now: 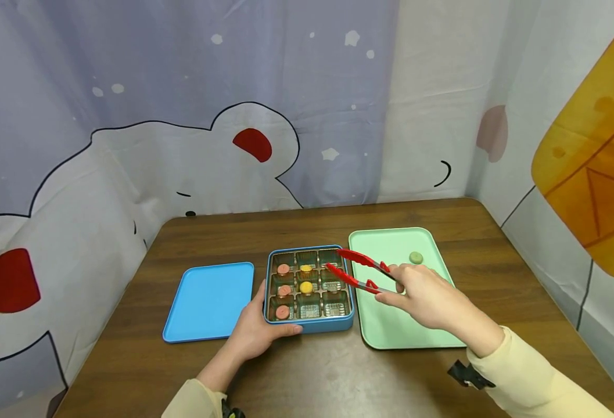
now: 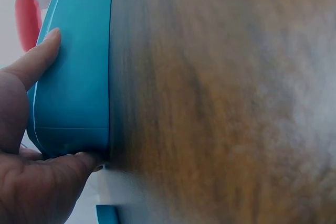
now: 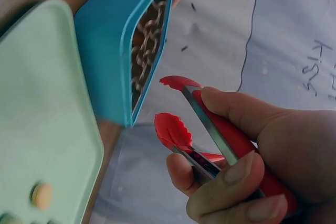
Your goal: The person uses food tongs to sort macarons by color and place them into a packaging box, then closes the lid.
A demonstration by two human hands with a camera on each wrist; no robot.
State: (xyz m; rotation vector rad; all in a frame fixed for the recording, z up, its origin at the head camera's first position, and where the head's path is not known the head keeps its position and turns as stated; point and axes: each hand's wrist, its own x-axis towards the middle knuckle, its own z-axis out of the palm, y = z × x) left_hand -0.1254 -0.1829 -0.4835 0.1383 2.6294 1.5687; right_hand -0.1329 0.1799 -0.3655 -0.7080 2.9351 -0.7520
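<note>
In the head view a blue box [image 1: 309, 325] with a brown compartmented insert stands mid-table. Three small pink discs, macaron-like, fill its left column, one being the front pink disc [image 1: 283, 312]. Two yellow ones, among them the nearer yellow disc [image 1: 306, 287], lie in the middle column's back and middle compartments. My left hand [image 1: 257, 331] grips the box at its front left corner, thumb along the front rim. With my right hand [image 1: 424, 293] I hold red-tipped tongs [image 1: 356, 280]; their tips are apart over the box's right side, nothing between them.
Right of the box lies a pale green tray [image 1: 390, 325] with a green disc [image 1: 416, 257]; the right wrist view also shows an orange disc [image 3: 41, 196] on it. A flat blue lid [image 1: 209, 302] lies left of the box. Patterned curtain [image 1: 338, 104] hangs behind the table.
</note>
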